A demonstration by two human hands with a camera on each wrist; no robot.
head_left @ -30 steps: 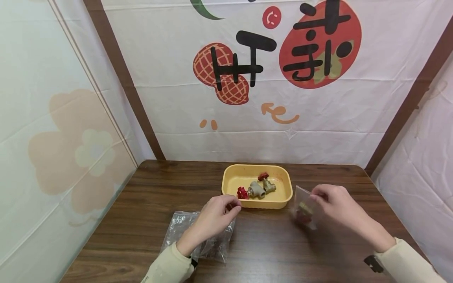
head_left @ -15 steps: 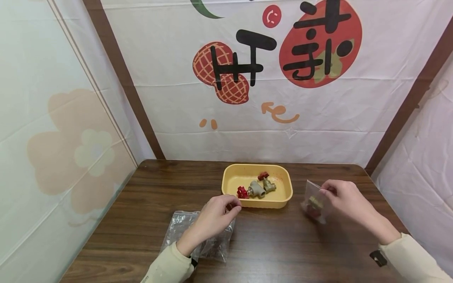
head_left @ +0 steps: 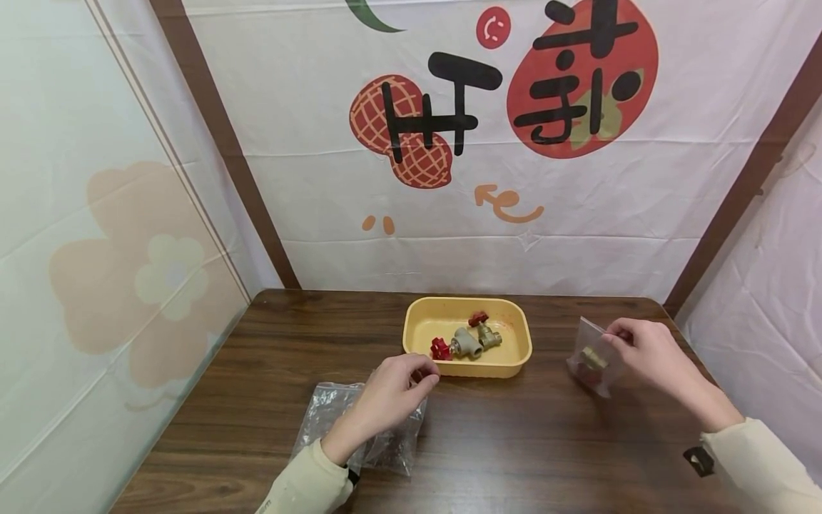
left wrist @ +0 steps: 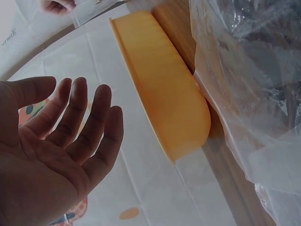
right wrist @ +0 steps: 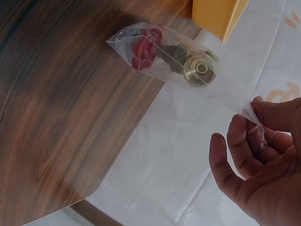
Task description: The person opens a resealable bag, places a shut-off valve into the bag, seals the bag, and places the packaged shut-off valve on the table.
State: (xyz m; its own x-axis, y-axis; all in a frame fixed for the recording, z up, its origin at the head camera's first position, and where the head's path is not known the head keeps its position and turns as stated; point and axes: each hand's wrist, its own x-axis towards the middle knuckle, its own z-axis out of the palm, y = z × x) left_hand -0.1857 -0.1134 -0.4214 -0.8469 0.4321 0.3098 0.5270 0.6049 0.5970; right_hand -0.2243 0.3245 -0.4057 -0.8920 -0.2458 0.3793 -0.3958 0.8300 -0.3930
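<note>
Tabletop [head_left: 501,442], right hand [head_left: 648,350] pinching bag [head_left: 589,360], edge [right wrist: 124,141] nearby

Soft glare marks the tabletop [head_left: 501,442]; wrist views seem hazier.

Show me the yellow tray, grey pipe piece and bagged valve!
Yellow tray [head_left: 478,369], head view: its front wall.
Grey pipe piece [head_left: 466,343], head view: its middle.
Bagged valve [right wrist: 175,59], right wrist view: its middle, through plastic.

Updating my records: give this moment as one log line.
right hand: pinches bag containing valve | left hand: empty | yellow tray: two valves
</note>
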